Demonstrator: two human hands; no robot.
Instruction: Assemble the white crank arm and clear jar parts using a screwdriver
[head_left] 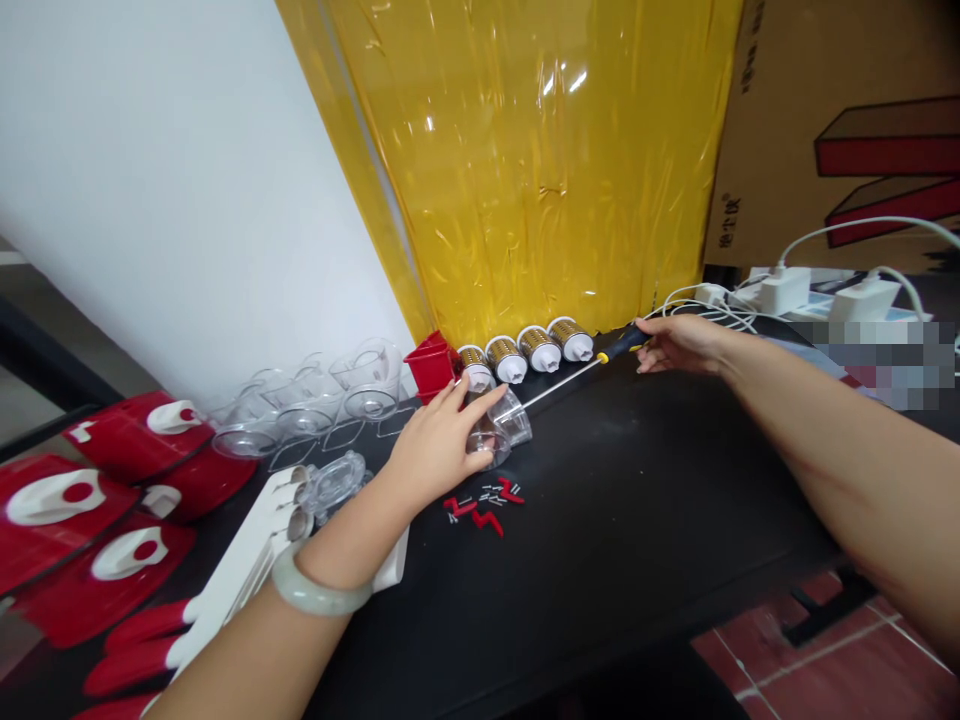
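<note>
My left hand (439, 440) grips a clear plastic part (514, 415) on the black table, fingers over its top and thumb along the near side. My right hand (679, 345) is closed around the dark handle of a long screwdriver (562, 382) with yellow bands. The shaft slants down to the left, and its tip reaches into or against the clear part; the exact contact is hard to see. Close by in front lie small red plastic pieces (487, 522) and several loose screws (493, 493). Behind the left hand stand several metal grater drums (540, 348) with white ends.
A red plastic part (433, 365) stands by the drums. Clear plastic hoppers (367, 385), white-and-red handles (225, 560) and red housings (135, 480) crowd the left. White chargers and cables (787, 290) lie at right, before a cardboard box (840, 120). Yellow film (555, 180) hangs behind.
</note>
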